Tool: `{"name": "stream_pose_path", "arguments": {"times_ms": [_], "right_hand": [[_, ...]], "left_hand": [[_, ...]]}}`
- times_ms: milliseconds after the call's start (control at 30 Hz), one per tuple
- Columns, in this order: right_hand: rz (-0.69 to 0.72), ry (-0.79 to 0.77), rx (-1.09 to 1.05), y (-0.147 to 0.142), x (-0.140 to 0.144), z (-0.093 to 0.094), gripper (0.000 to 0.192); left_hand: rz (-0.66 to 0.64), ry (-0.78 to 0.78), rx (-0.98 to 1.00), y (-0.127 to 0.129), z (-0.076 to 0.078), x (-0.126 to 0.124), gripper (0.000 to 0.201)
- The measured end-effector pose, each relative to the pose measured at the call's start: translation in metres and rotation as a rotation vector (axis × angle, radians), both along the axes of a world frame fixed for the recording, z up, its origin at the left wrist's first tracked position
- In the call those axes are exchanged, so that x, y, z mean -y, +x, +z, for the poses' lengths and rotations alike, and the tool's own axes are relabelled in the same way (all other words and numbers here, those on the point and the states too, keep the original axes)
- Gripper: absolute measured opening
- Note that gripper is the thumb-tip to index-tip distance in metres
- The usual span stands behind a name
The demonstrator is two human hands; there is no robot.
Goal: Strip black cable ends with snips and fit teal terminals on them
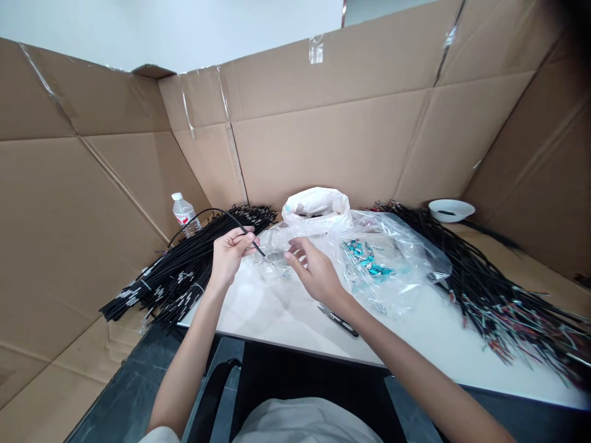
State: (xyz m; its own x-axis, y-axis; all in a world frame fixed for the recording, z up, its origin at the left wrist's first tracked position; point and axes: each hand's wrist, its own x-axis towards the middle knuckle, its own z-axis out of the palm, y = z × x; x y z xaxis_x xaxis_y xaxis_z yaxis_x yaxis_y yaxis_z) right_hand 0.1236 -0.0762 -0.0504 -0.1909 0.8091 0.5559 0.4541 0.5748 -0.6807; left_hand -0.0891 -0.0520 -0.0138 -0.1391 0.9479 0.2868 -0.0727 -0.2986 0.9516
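"What surrounds the white table (272, 311)?"
"Brown cardboard panels (323, 144), creased, with clear tape (316, 50) at the top edge."
"And above them?"
"A pale wall (240, 31), brightly lit."
"And the floor (122, 384)?"
"Dark grey with faint pale veining, showing below the table's front edge."

Light is bright, the right edge blurred.

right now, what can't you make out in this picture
All in the head view:
- black cable in the left hand: wire ends too fine to count
- white bag: its rim hides most contents
- teal pieces: too small to identify
- bottle: base hidden behind the left cable bundle
- right cable bundle: blurred, cut off by the right edge
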Motion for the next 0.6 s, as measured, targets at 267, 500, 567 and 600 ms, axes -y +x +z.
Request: {"name": "stream_pose_path", "arguments": {"times_ms": [267,500,567,600], "right_hand": [[-0.36,-0.099,0.513,0.056,0.081,-0.061,0.013],[-0.475,-0.297,0.808,0.057,0.082,-0.075,0.006],[-0.468,-0.343,0.776,0.057,0.08,-0.072,0.006],[-0.456,-0.368,0.747,0.058,0.08,-0.071,0.006]], "left_hand": [[-0.012,0.034,-0.014,0.001,-0.001,-0.025,0.064],[-0.056,0.051,-0.036,0.013,-0.002,-0.034,0.065],[-0.062,0.053,-0.047,0.015,-0.001,-0.034,0.065],[-0.063,0.053,-0.05,0.015,-0.001,-0.034,0.065]]}}
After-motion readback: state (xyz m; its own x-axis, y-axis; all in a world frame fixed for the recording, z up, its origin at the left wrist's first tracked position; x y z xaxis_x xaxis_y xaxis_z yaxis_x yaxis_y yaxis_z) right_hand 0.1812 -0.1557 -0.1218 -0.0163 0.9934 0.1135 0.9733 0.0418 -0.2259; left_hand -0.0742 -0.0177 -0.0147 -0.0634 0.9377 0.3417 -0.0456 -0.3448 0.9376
